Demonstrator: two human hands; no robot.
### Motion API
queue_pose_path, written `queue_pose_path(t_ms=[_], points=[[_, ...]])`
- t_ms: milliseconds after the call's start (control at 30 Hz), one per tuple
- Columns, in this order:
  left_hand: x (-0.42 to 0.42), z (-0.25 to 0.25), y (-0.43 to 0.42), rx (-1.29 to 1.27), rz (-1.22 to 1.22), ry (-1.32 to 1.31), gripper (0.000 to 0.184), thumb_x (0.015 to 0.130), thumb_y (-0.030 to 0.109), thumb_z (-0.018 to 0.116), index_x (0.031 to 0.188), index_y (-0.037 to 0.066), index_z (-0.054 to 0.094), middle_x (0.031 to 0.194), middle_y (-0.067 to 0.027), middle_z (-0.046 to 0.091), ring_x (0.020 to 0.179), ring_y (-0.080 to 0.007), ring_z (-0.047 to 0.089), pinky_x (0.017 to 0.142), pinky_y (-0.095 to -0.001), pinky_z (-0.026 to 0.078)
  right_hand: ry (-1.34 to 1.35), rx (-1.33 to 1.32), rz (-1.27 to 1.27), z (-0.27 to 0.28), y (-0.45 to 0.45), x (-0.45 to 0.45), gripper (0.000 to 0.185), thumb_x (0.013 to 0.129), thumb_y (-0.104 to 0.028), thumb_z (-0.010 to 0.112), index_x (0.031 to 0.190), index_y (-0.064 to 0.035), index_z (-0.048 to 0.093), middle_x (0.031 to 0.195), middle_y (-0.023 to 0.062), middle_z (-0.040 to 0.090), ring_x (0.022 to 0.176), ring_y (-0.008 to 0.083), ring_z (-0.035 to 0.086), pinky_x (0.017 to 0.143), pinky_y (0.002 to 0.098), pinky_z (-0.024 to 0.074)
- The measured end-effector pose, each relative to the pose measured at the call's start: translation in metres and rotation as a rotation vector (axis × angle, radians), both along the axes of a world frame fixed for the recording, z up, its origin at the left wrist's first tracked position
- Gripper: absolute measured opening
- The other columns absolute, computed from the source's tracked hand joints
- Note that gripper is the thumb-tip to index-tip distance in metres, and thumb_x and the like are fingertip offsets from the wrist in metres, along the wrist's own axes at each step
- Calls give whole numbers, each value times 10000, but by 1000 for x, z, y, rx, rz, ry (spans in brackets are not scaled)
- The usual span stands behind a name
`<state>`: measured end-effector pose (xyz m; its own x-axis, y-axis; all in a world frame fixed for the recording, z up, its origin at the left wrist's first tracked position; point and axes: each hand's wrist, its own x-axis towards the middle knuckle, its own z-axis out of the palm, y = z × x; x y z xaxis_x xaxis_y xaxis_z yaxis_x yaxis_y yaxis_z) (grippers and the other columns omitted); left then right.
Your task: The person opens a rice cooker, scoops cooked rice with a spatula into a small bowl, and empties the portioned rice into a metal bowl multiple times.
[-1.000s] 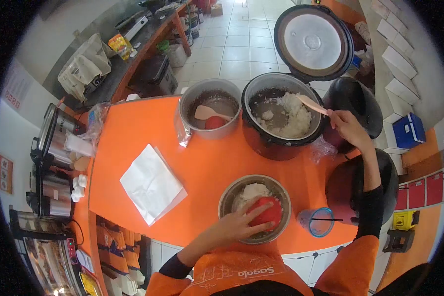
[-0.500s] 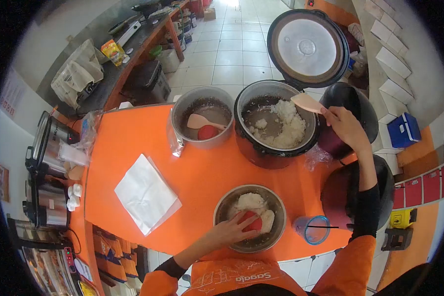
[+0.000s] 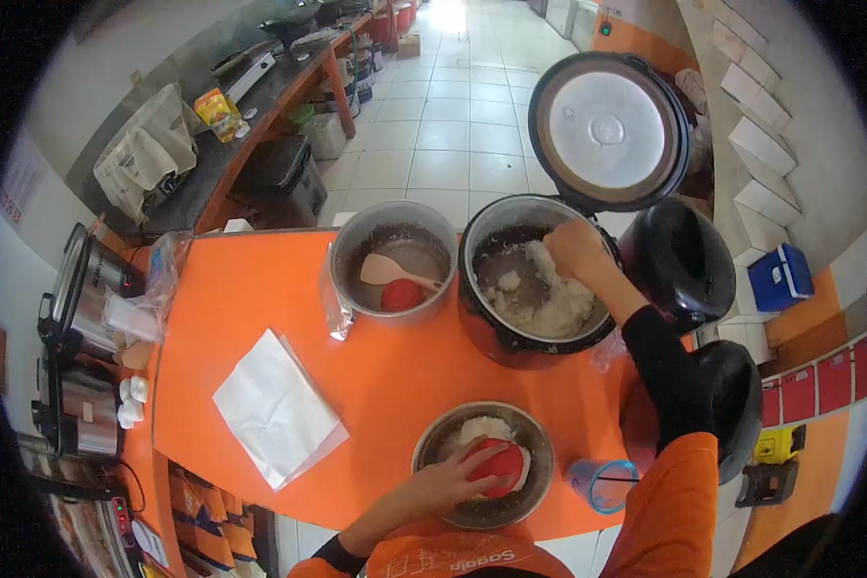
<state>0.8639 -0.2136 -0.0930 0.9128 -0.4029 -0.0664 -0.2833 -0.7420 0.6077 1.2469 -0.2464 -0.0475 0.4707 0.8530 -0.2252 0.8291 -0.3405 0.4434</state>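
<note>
My right hand [image 3: 576, 254] reaches into the rice cooker [image 3: 473, 313] with its fingers closed. The rice paddle in its grip is hidden behind the hand. White rice [image 3: 561, 310] lies along the pot's right side, with a small lump apart from it. Near the table's front edge stands a metal bowl [image 3: 541, 486] with rice in it. My left hand [image 3: 443, 484] curls over a small red cup [image 3: 504, 467] inside that bowl, pressed against the rice.
Left of the cooker, a grey pot [image 3: 345, 252] holds another paddle [image 3: 387, 270] and a red round cup [image 3: 401, 295]. White paper sheets [image 3: 279, 409] lie on the orange table [image 3: 212, 328]. A blue-rimmed plastic cup [image 3: 607, 486] and dark containers [image 3: 684, 265] stand to the right.
My right hand has moved left and down into the cooker, taking the paddle out of sight. My left hand stays on the red cup, which has tipped slightly. The view has shifted a little.
</note>
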Motion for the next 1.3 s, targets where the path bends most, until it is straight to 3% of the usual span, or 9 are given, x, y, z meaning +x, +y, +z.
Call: queue_pose_path(t_ms=[167, 333, 433, 533, 667, 733, 800, 900, 1300], points=[[-7, -11, 19, -264, 223, -32, 416, 774, 148, 633, 1180, 142, 545, 1418, -168, 284, 1305, -407, 282, 997, -478, 402, 147, -119, 218, 44, -5, -56, 109, 756, -172, 607, 740, -118, 699, 746, 114, 679, 726, 269, 672, 653, 366, 515], [5, -2, 33, -325, 269, -16, 459, 742, 82, 656, 1183, 150, 551, 1419, -165, 288, 1312, -393, 277, 1017, -449, 390, 103, 37, 122, 78, -1, -36, 129, 759, -207, 608, 724, -115, 691, 724, 119, 672, 715, 281, 669, 642, 377, 516], [12, 1, 34, -494, 365, 190, 498, 725, 23, 647, 1194, 156, 546, 1421, -163, 287, 1310, -399, 278, 1024, -459, 382, 28, 92, 61, 43, 12, -8, 139, 768, -207, 604, 727, -108, 694, 756, 112, 679, 743, 274, 671, 652, 379, 516], [13, 9, 39, -325, 258, -25, 559, 696, -8, 653, 1214, 165, 536, 1425, -167, 280, 1313, -400, 276, 1024, -459, 382, 75, -18, 198, -3, 13, -16, 149, 791, -179, 569, 825, -113, 698, 740, 108, 663, 735, 266, 665, 641, 396, 511], [-1, 5, 55, -644, 392, -112, 514, 724, 22, 692, 1196, 166, 548, 1418, -201, 266, 1309, -394, 290, 1019, -437, 379, 212, -26, 94, 37, -27, -94, 185, 803, -165, 553, 905, -60, 666, 732, 101, 664, 721, 252, 667, 629, 408, 501], [1, 2, 60, -687, 453, -168, 475, 746, 46, 702, 1184, 161, 557, 1418, -215, 254, 1304, -387, 304, 1013, -429, 382, 189, -33, 295, 78, -50, -104, 187, 787, -139, 550, 931, -58, 638, 677, 73, 642, 654, 215, 651, 533, 362, 477], [12, -9, 63, -1248, 576, -372, 502, 792, 179, 710, 1247, 169, 499, 1423, -226, 230, 1281, -358, 342, 1016, -430, 362, 337, -49, 240, 106, -66, -96, 197, 780, -130, 550, 946, -54, 622, 643, 52, 625, 612, 191, 639, 480, 333, 457], [27, -25, 97, -845, 597, -503, 608, 856, 278, 637, 1364, 141, 332, 1432, -217, 210, 1277, -319, 349, 1033, -412, 329, 352, -31, 77, 129, -70, -82, 207, 779, -132, 551, 957, -53, 619, 640, 53, 619, 606, 194, 635, 481, 335, 456], [70, -77, 135, -714, 1004, -562, 619, 864, 284, 623, 1373, 133, 303, 1433, -213, 211, 1278, -316, 346, 1036, -411, 323, 307, -32, -145, 101, -67, -43, 249, 776, -143, 559, 1001, -49, 609, 629, 55, 598, 580, 205, 620, 484, 344, 455]])
